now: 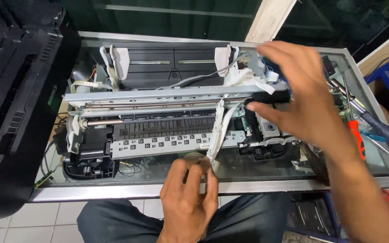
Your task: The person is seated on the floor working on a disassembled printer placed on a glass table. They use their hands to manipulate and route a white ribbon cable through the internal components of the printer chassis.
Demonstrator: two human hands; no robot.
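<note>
At frame centre, the white ribbon cable (219, 130) rises from the stripped printer chassis (158, 121), its lower end pinched by the left hand (187, 198). The right hand (300, 96), fingers spread and holding nothing, hovers over the carriage, probably touching it. Screwdrivers (361, 130) lie partly hidden behind its wrist on the glass table (248, 168).

Small repair workshop, informal, maybe home-based. Glass-topped table (230, 186) with metal frame serves as bench; a stripped printer (172, 121) lies open on it, cover off, rails, ribbon cables and wiring exposed. Its black housing (14, 90) stands at left of frame. Screwdrivers (361, 130) heaped at right edge of the glass. White tiled floor (37, 222) at lower left, more parts stacked under the table at lower right
</note>
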